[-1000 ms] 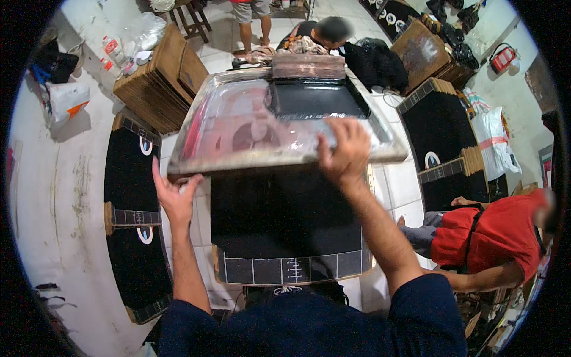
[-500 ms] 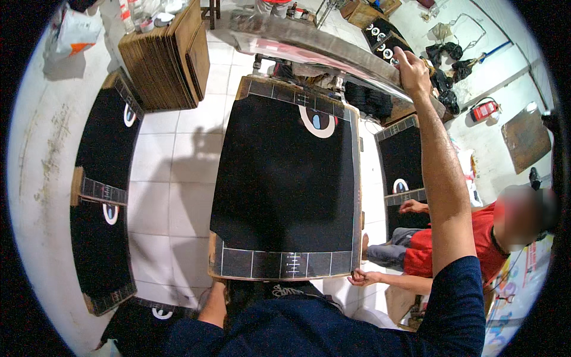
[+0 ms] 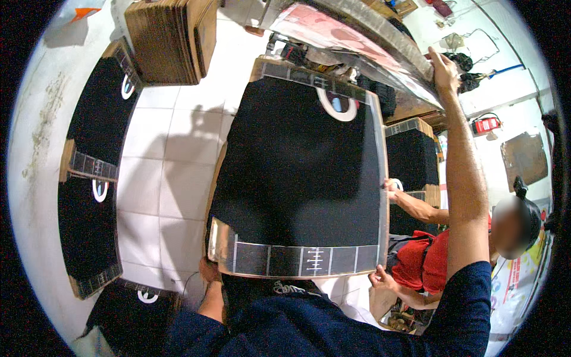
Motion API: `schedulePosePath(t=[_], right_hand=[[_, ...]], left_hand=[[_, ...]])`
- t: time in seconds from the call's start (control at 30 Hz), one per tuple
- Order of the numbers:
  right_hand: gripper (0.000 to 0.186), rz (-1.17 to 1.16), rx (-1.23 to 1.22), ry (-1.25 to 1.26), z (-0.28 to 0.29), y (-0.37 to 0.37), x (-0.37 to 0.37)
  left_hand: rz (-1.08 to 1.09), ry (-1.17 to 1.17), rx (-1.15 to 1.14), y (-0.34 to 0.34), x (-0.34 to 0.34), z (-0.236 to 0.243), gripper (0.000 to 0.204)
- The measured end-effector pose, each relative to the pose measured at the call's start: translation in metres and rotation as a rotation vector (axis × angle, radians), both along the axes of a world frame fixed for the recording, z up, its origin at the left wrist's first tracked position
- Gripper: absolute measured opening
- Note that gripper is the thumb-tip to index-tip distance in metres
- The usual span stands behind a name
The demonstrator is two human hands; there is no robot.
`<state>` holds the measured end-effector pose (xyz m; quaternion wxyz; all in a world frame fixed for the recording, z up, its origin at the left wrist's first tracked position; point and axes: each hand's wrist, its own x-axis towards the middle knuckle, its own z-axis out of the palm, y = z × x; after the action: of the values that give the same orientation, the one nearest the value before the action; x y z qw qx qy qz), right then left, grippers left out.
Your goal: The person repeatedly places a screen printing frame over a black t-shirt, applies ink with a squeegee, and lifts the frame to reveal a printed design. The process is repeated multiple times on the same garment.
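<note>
My right hand (image 3: 445, 72), arm raised, grips the end of a tilted screen printing frame (image 3: 380, 38) with a pink-stained mesh (image 3: 315, 27). Below lies a board covered with black fabric (image 3: 297, 172), with a white-and-blue eye print (image 3: 340, 106) near its far right corner. Dark ruled strips (image 3: 285, 259) cross its near and far ends. My left hand (image 3: 209, 271) is closed at the near left corner of the board, its fingertips partly hidden. A co-worker's hands (image 3: 391, 189) hold the board's right edge, one midway and one at the near corner.
Similar black-covered boards lie along the left wall (image 3: 89, 232) and beyond the right edge (image 3: 410, 157). A stack of brown boards (image 3: 166, 44) stands far left. The co-worker in red (image 3: 437, 256) is close on the right. A fire extinguisher (image 3: 486, 125) hangs on the right wall.
The printing frame has tilted up further with my right hand, showing more mesh. The co-worker's second hand has come onto the board's right edge, and the board has shifted and turned slightly.
</note>
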<state>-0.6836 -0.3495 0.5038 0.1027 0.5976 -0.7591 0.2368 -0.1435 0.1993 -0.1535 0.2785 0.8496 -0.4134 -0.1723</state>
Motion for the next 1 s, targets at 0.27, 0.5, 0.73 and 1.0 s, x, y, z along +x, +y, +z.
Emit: schedulePosePath(t=[0.27, 0.5, 0.73, 1.0], right_hand=[[0.067, 0.033, 0.048, 0.037, 0.027, -0.012, -0.011], [0.068, 0.076, 0.062, 0.036, 0.041, -0.035, -0.010], [0.069, 0.119, 0.049, 0.054, 0.053, -0.058, -0.015], [0.078, 0.031, 0.015, 0.073, 0.042, -0.049, -0.010]], left_hand=[[0.107, -0.486, 0.088, -0.158, 0.095, 0.197, 0.037], [0.299, -0.569, -0.013, -0.074, 0.210, 0.429, 0.047], [0.419, -0.304, -0.433, 0.095, 0.346, 0.643, 0.043], [0.653, 0.180, -0.534, 0.074, 0.334, 0.488, 0.037]])
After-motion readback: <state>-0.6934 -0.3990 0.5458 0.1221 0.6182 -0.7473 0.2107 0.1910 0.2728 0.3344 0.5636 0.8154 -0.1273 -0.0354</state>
